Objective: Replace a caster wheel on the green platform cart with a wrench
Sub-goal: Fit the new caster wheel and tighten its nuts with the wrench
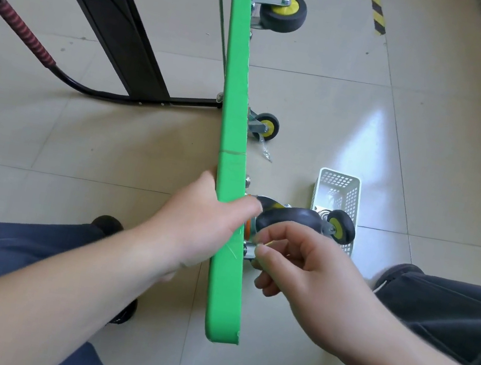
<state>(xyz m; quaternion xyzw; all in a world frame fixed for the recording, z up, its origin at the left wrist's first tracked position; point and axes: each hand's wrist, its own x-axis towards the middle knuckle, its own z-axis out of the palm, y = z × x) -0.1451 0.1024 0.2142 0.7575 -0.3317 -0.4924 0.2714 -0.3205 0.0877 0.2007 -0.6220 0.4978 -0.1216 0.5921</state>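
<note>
**Cart on edge, both your hands at the near caster**

Nearest you, your knees frame the scene at 8 and 4 o'clock, dark trousers on both legs. Your left hand wraps over the upper edge of the green cart, which stands on its side and runs from 6 o'clock up to 12; the fingers curl round the deck, the thumb side lying toward the wheels. That grip is clamped on the cart's edge.

Just right of the deck, at about 5 o'clock from centre, your right hand has its fingers curled in, with thumb and forefinger pinched together on a small part beside the caster's mounting plate. The part is too small to identify; a thin yellowish sliver shows at the fingertips.

The near caster, black with a silver bracket, sticks out from the underside of the deck, directly above your right hand and touching your left fingertips.

Behind it at 3 o'clock, a white mesh basket stands on the tiled floor, with a loose wheel, black with a yellow hub, at its near end.

Further up the deck, a second caster is mounted near centre, a third near 12 o'clock. The black folding handle lies out toward 10 o'clock.
</note>
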